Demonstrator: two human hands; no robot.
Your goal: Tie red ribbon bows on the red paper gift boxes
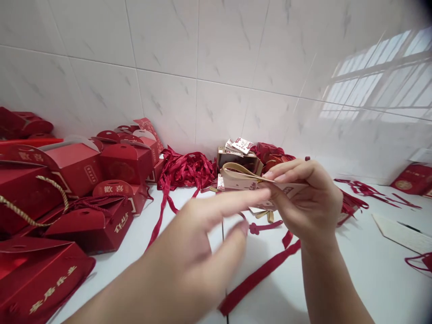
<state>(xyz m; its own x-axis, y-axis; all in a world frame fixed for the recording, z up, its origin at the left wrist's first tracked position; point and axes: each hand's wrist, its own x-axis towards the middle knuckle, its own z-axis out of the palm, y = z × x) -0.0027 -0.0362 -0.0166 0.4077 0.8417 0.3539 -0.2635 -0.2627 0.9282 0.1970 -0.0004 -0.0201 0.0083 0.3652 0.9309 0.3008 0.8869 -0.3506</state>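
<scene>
In the middle of the head view my right hand [303, 198] pinches a cream printed card [232, 182] between thumb and fingers. The card is held up nearly edge-on, with red lettering on its face. A gold ribbon [238, 167] curves in a loop along its top edge. My left hand [202, 238] is in front of the card, slightly blurred, with index finger and thumb apart and nothing between them. Its index fingertip is close to the card's lower edge; whether it touches, I cannot tell. Below both hands a dark red ribbon strip [259, 276] lies on the white table.
Several red gift boxes [124, 159] crowd the left side. Against the tiled wall sit a heap of red ribbon [187, 168] and an open box [236, 158] topped with small printed cards [241, 145]. Red cords [367, 189] and a pale board [401, 231] with a dark pen-like stick lie right.
</scene>
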